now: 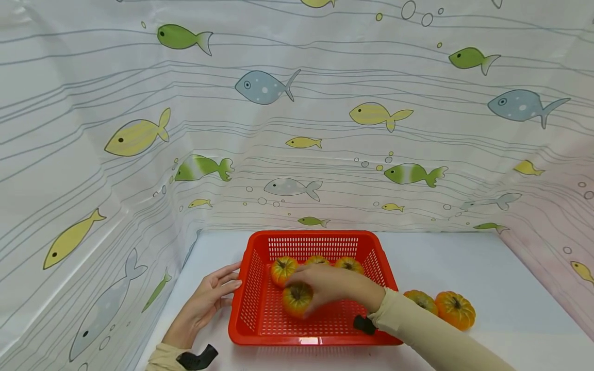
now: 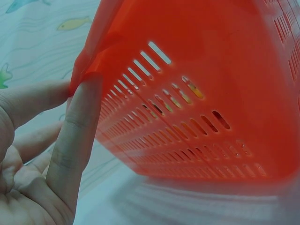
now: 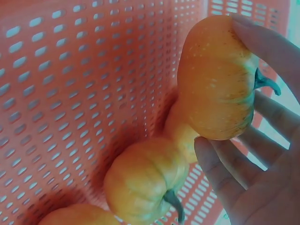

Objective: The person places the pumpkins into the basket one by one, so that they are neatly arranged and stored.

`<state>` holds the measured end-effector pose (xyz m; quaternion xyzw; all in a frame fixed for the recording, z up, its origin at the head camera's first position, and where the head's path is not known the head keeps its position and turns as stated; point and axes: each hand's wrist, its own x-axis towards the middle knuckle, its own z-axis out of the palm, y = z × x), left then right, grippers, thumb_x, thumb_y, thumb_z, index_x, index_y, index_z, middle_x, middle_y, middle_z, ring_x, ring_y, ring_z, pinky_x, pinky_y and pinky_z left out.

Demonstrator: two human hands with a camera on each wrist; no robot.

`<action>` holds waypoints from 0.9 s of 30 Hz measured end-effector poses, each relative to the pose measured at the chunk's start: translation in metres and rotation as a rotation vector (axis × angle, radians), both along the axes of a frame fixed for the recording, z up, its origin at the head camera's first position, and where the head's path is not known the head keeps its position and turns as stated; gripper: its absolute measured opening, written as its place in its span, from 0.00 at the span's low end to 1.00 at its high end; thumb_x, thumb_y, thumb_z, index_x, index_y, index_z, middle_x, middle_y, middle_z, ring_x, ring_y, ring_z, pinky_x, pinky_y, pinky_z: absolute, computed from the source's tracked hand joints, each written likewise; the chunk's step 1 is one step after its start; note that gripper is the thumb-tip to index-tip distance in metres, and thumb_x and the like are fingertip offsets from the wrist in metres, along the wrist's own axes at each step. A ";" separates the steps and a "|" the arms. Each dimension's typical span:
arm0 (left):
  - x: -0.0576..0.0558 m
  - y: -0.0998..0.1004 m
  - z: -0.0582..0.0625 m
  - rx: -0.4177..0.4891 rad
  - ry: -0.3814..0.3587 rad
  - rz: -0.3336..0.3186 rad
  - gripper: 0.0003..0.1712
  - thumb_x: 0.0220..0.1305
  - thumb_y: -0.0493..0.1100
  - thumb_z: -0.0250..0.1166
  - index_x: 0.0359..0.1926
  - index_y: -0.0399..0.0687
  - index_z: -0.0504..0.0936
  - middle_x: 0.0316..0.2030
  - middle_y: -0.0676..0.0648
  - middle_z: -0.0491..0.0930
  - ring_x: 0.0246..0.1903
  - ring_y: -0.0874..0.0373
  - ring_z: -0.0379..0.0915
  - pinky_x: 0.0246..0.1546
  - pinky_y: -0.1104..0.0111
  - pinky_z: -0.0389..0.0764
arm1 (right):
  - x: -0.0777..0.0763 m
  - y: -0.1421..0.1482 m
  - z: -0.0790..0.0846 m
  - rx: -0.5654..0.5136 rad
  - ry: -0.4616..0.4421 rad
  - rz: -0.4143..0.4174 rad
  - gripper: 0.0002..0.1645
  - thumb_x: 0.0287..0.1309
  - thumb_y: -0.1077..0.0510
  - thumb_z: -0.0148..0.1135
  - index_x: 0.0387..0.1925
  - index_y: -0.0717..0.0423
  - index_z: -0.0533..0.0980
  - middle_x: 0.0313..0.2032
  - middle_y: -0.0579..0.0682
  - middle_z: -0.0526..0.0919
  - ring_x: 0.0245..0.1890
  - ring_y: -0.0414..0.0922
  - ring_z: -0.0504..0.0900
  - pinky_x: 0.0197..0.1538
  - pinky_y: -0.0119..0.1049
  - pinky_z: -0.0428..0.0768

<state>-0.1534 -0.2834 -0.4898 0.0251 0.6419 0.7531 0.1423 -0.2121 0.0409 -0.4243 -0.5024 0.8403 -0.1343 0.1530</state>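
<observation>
In the head view a red slotted plastic basket (image 1: 315, 340) stands on the white table. My right hand (image 1: 325, 283) reaches into it and holds a small orange-yellow pumpkin (image 1: 297, 300), thumb and fingertips at its sides. The right wrist view shows that pumpkin (image 3: 218, 79) gripped, its green stem facing the palm. Several other pumpkins (image 3: 147, 180) lie in the basket; one pumpkin (image 1: 283, 270) is at its far left. My left hand (image 1: 209, 296) is at the basket's left side, and in the left wrist view its fingers (image 2: 77, 136) touch the rim (image 2: 91, 51), fairly straight.
Two more pumpkins, one greenish-orange (image 1: 421, 301) and one orange (image 1: 455, 310), lie on the table (image 1: 501, 278) right of the basket, beside my right forearm. A fish-patterned sheet (image 1: 297, 165) walls the table at the back and both sides.
</observation>
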 end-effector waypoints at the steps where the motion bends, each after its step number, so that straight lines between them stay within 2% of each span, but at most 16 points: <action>1: 0.000 0.000 0.000 0.001 0.000 -0.002 0.39 0.75 0.36 0.59 0.80 0.35 0.53 0.49 0.55 0.84 0.42 0.63 0.86 0.37 0.70 0.89 | 0.000 -0.002 -0.001 0.001 0.005 0.011 0.41 0.49 0.45 0.81 0.65 0.46 0.78 0.62 0.43 0.82 0.63 0.40 0.79 0.67 0.35 0.78; 8: 0.000 0.001 0.000 0.007 -0.003 -0.004 0.39 0.75 0.35 0.59 0.80 0.35 0.52 0.49 0.55 0.83 0.42 0.64 0.85 0.37 0.71 0.89 | 0.000 -0.013 -0.006 0.028 -0.026 0.018 0.38 0.49 0.43 0.81 0.62 0.43 0.78 0.58 0.38 0.83 0.57 0.32 0.79 0.62 0.29 0.79; 27: -0.001 -0.001 -0.003 0.001 -0.004 0.007 0.37 0.76 0.35 0.58 0.79 0.37 0.54 0.49 0.56 0.83 0.44 0.63 0.86 0.40 0.69 0.89 | 0.001 -0.036 -0.017 0.074 -0.046 0.078 0.40 0.50 0.43 0.81 0.65 0.45 0.77 0.59 0.40 0.82 0.56 0.33 0.79 0.63 0.29 0.80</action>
